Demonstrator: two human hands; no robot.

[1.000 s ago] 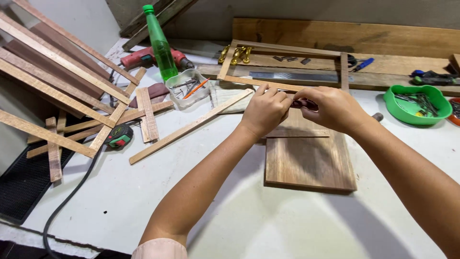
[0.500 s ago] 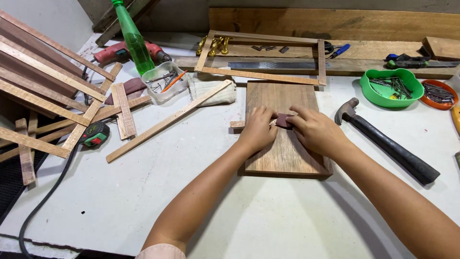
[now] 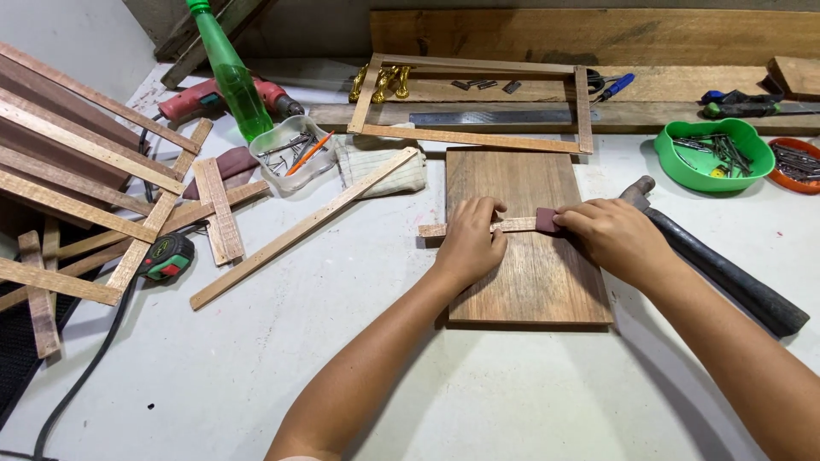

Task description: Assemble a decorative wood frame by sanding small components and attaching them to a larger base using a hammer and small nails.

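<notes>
Far left of the wooden board (image 3: 525, 256), a heap of loose wooden slats (image 3: 77, 171) is seen, running out of view at the edge of the picture. Just right of that heap a tape measure (image 3: 166, 256) lies on the white worktop (image 3: 299, 376), with a black cable (image 3: 81, 380) trailing below it. Up and left of the board, a red power drill (image 3: 205, 98) is partly masked by a green plastic bottle (image 3: 226, 72), whose top is cut off. A clear tub (image 3: 295, 154) of small tools sits beside a folded cloth (image 3: 376, 166), and a long slat (image 3: 303, 229) lies slanted across that cloth toward the board.

On the board itself a thin wood strip (image 3: 478, 228) is laid crosswise, its left end overhanging the board's left edge. The left hand (image 3: 470, 243) is pressed down on it, fingers curled over the strip. The right hand (image 3: 615, 239) is closed on a small reddish-brown block (image 3: 547, 220) held against the strip; what that block is cannot be made out, since most of it is covered by fingers.

Behind the board a slat frame (image 3: 474, 102) rests over a steel ruler (image 3: 504, 117), with brass fittings (image 3: 380, 81) inside its left corner. Right of the board a hammer (image 3: 717, 265) lies close by, its head partly hidden behind the right hand. Farther right, a green bowl (image 3: 713, 154) of nails and an orange dish (image 3: 794, 166) are seen, the dish clipped by the picture edge.
</notes>
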